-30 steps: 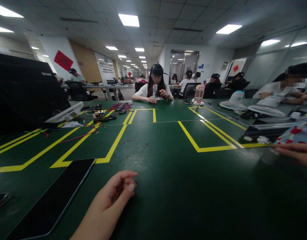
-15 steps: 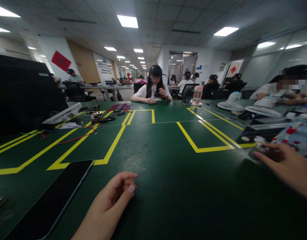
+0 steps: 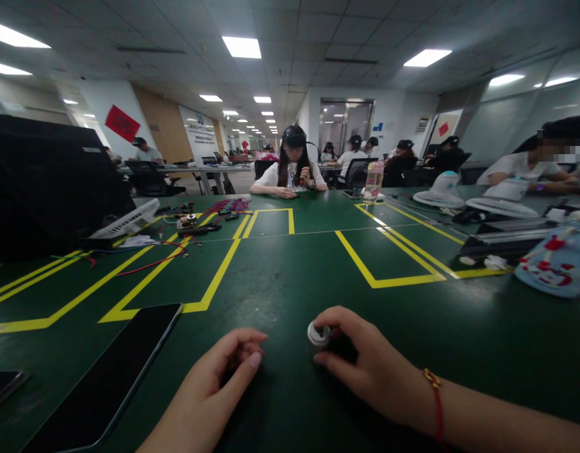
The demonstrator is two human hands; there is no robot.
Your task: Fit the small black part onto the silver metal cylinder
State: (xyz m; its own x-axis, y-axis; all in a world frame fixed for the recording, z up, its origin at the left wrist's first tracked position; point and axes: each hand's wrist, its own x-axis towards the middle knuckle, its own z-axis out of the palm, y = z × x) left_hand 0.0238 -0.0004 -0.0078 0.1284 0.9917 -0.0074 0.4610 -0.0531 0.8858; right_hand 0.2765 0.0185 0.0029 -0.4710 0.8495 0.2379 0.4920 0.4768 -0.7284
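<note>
My right hand (image 3: 370, 358), with a red cord bracelet at the wrist, grips a small round white-rimmed object (image 3: 317, 335) between thumb and fingers. Its lower part looks clear or greyish, and its exact kind I cannot make out. It is at the green table (image 3: 280, 283), in front of me; whether it touches the top is unclear. My left hand (image 3: 219, 371) is left of it, thumb apart from loosely curled fingers, with nothing visible in the grasp. Beside my left forearm lies a large black phone or tablet (image 3: 115, 371).
At left stand a black monitor (image 3: 44, 182) and a white keyboard-like panel (image 3: 129, 220), near wires and small parts (image 3: 189, 223). A blue patterned bag (image 3: 558, 261), white fans (image 3: 438, 195) and a bottle (image 3: 373, 179) are rightward. A person (image 3: 292, 167) sits opposite.
My right hand has moved left from beside the blue patterned bag to the table's middle, with the small white-rimmed object in it. My left hand stays nearly in place.
</note>
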